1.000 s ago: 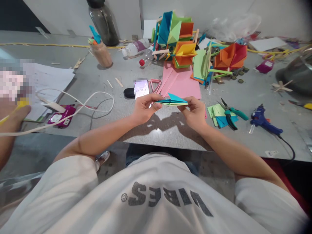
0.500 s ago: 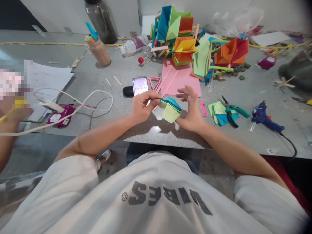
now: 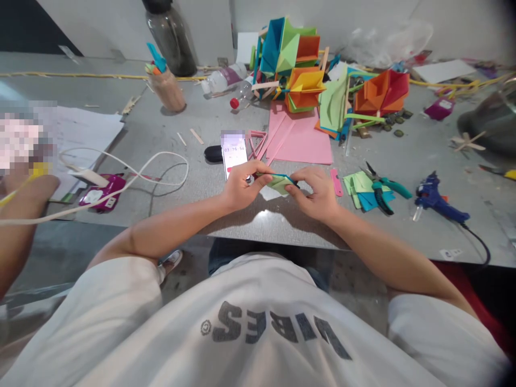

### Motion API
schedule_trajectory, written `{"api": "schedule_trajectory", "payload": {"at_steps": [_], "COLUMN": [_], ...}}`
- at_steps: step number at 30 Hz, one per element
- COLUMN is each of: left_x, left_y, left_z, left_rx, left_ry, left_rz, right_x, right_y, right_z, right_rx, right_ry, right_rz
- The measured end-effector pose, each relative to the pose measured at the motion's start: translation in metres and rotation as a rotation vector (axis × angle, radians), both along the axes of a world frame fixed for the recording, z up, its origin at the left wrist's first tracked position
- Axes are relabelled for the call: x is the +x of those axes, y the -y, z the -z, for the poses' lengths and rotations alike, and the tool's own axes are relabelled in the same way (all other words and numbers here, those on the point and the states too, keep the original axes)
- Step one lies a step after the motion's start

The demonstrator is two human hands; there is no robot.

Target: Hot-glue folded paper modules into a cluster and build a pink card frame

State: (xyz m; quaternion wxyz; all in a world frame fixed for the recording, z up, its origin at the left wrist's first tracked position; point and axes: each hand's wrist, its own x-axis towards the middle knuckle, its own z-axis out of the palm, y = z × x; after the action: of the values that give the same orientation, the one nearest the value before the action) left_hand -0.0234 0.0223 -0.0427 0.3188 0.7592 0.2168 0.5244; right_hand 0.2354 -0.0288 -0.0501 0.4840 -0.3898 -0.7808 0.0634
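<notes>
Between my two hands is a folded green and blue paper piece (image 3: 280, 184), its light green side toward me and a blue edge along the top. My left hand (image 3: 245, 184) pinches its left end between thumb and fingers. At its right end my right hand (image 3: 316, 192) is closed on the paper, thumb below and fingers above. A phone (image 3: 234, 150) with a running timer lies just beyond my left hand. Pink paper sheets (image 3: 310, 142) are spread past the held piece. A pink cutter (image 3: 336, 183) lies beside my right hand.
To the right are pliers (image 3: 381, 188) on green and blue paper pieces (image 3: 358, 188), and a blue glue gun (image 3: 439, 199). A colourful folded-paper structure (image 3: 290, 48) stands at the back. A white cable (image 3: 159, 156) loops at left, near another person's arm (image 3: 24, 215).
My right hand has come in from the right and closed on the paper's right end. The flap that hung open is now folded up flatter between both hands.
</notes>
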Motion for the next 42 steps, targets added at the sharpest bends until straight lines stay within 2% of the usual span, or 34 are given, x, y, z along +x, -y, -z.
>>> {"api": "schedule_trajectory", "payload": {"at_steps": [5,12,20,24,29,36,42], "left_x": [0.001,0.000,-0.001,-0.001,-0.001,-0.003,-0.002], "left_y": [-0.002,0.000,-0.008,-0.010,-0.010,-0.011,-0.012], "left_z": [0.000,0.001,0.000,0.000,0.001,0.002,0.005], "left_rx": [0.040,0.000,0.154,0.114,0.160,0.199,0.249], "left_ry": [-0.046,-0.093,-0.127,-0.158,-0.125,-0.180,-0.102], "left_rz": [0.020,-0.045,-0.008,-0.054,-0.069,-0.065,-0.085], "right_x": [0.000,-0.004,0.000,-0.002,-0.005,-0.001,-0.004], "right_y": [0.000,0.002,-0.001,-0.001,0.000,-0.006,-0.003], "right_z": [0.000,-0.004,-0.004,-0.003,-0.003,-0.001,-0.001], "right_rx": [-0.051,-0.045,0.022,0.016,-0.013,0.086,0.100], "right_ry": [-0.011,-0.010,0.016,0.041,0.038,0.103,0.157], "right_rz": [0.002,-0.013,0.001,0.011,0.006,0.035,0.030]}}
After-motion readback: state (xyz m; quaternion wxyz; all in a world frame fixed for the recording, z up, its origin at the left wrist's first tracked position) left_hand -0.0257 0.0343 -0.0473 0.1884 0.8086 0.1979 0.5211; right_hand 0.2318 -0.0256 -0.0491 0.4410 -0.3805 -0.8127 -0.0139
